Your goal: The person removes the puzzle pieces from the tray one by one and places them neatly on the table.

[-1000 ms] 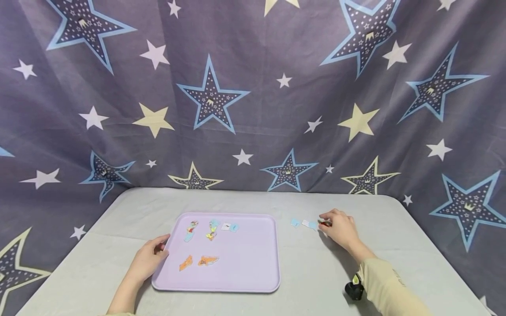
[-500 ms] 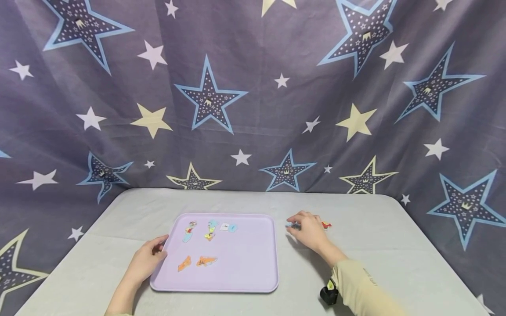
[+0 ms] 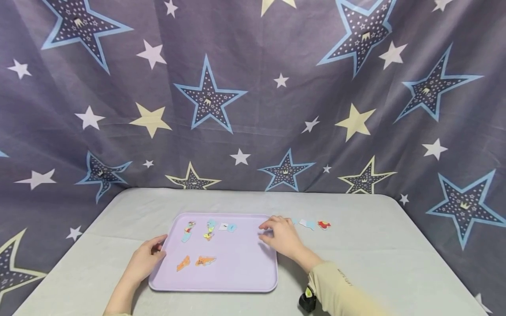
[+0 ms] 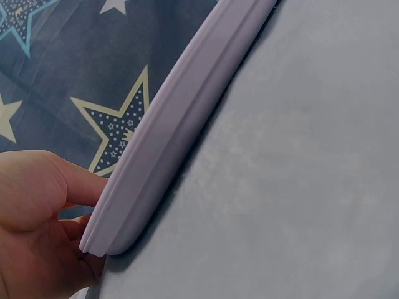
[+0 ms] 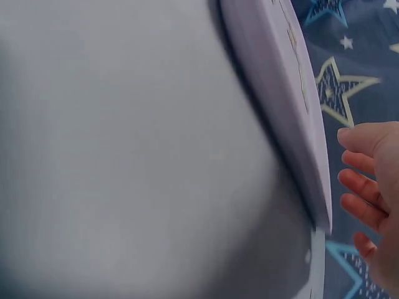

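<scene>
A lilac tray [image 3: 237,274] lies on the table with several small flat cut-out pieces on it. My left hand [image 3: 144,259] holds the tray's left edge, thumb and fingers at the rim; the left wrist view shows the same hand [image 4: 37,218] partly hidden behind the rim. Over the tray's upper right edge hovers my right hand [image 3: 282,237], fingers loosely bent, with no piece visible in it. In the right wrist view this hand [image 5: 380,180] is apart from the tray rim. Two orange pieces [image 3: 205,261] lie lower on the tray, and a white-and-blue piece [image 3: 227,227] lies higher up.
Right of the tray, a white-and-light-blue piece [image 3: 307,224] and a red piece [image 3: 323,225] lie on the grey table [image 3: 375,254]. A light blue bit shows beside my right hand. A star-patterned curtain [image 3: 253,131] hangs behind.
My right hand has moved left from the red piece, past the blue pieces, to above the tray's right edge. The red piece is now uncovered. My left hand has stayed at the tray.
</scene>
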A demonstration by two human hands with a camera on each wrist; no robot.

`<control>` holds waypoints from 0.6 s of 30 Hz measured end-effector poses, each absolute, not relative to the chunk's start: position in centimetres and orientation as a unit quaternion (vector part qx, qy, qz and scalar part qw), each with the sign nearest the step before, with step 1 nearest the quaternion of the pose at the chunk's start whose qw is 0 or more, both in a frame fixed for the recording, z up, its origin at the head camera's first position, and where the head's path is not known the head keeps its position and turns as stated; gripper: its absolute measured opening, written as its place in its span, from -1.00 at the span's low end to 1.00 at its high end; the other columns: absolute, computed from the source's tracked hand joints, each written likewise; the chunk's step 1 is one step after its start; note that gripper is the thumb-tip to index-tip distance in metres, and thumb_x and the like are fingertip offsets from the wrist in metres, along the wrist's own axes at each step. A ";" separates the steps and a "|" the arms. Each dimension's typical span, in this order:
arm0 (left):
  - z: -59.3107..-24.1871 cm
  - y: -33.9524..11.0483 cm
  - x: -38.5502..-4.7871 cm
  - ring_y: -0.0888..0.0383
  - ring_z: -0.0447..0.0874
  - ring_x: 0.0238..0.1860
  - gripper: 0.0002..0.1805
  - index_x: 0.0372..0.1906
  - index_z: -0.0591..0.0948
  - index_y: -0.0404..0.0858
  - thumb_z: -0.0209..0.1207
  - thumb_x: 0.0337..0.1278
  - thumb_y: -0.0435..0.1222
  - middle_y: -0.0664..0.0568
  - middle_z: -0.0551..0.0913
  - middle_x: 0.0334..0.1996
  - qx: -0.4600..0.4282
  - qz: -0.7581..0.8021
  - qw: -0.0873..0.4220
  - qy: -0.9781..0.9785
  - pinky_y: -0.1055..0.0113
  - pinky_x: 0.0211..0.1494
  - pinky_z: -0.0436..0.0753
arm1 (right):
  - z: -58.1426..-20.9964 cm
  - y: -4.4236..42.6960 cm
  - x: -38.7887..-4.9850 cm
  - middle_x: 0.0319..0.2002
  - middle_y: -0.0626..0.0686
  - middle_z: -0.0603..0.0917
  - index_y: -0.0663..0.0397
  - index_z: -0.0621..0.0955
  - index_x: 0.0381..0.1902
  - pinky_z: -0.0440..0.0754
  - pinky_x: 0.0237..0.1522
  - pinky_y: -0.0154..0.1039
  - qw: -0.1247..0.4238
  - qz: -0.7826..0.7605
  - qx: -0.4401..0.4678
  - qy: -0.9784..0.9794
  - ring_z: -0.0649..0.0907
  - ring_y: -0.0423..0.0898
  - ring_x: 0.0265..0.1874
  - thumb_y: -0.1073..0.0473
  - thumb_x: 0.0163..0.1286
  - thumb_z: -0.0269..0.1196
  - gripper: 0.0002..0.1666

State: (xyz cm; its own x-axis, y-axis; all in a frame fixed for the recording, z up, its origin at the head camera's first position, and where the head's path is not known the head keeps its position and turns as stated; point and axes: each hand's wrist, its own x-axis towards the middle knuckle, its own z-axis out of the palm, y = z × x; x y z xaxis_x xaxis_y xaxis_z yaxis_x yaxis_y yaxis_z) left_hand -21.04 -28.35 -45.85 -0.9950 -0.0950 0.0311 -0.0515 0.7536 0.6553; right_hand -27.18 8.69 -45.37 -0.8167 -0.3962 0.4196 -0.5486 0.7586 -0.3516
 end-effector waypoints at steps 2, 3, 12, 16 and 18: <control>-45.8 -28.3 -21.0 0.06 0.41 -0.26 -0.46 0.17 0.37 -0.46 0.08 0.00 -0.39 -0.09 0.46 -0.27 0.036 -0.349 0.033 -0.936 0.23 -0.19 0.37 | -45.3 7.7 -26.9 -0.36 -0.17 0.59 -0.12 0.66 -0.30 0.31 -0.09 -0.12 0.161 0.232 0.264 -0.922 0.52 -0.17 -0.27 -0.01 0.02 0.33 -0.75; -45.8 -28.3 -21.0 0.06 0.41 -0.26 -0.46 0.17 0.38 -0.46 0.08 0.00 -0.39 -0.09 0.46 -0.27 0.036 -0.349 0.034 -0.936 0.22 -0.19 0.37 | -45.3 7.2 -26.8 -0.36 -0.17 0.59 -0.12 0.66 -0.29 0.31 -0.09 -0.13 0.159 0.229 0.268 -0.922 0.52 -0.17 -0.27 -0.02 0.02 0.33 -0.75; -45.6 -28.2 -20.9 0.07 0.39 -0.27 -0.46 0.18 0.37 -0.45 0.07 0.01 -0.39 -0.09 0.46 -0.27 0.039 -0.350 0.033 -0.935 0.26 -0.20 0.35 | -45.0 3.1 -25.2 -0.31 -0.20 0.60 -0.17 0.66 -0.24 0.31 -0.04 -0.16 0.123 0.226 0.300 -0.919 0.52 -0.22 -0.25 -0.10 0.07 0.28 -0.70; -45.6 -28.3 -20.9 0.07 0.39 -0.27 -0.46 0.17 0.37 -0.46 0.08 0.01 -0.39 -0.10 0.46 -0.27 0.039 -0.350 0.033 -0.935 0.27 -0.21 0.34 | -45.1 1.6 -24.7 -0.29 -0.22 0.60 -0.20 0.66 -0.22 0.32 -0.05 -0.21 0.111 0.220 0.312 -0.918 0.52 -0.26 -0.25 -0.15 0.05 0.29 -0.66; -45.6 -28.3 -20.9 0.08 0.39 -0.27 -0.46 0.17 0.38 -0.45 0.08 0.00 -0.39 -0.09 0.46 -0.27 0.040 -0.349 0.033 -0.935 0.26 -0.21 0.35 | -45.2 1.0 -24.5 -0.29 -0.23 0.60 -0.21 0.66 -0.22 0.32 -0.06 -0.24 0.111 0.214 0.319 -0.917 0.51 -0.27 -0.25 -0.18 0.03 0.29 -0.64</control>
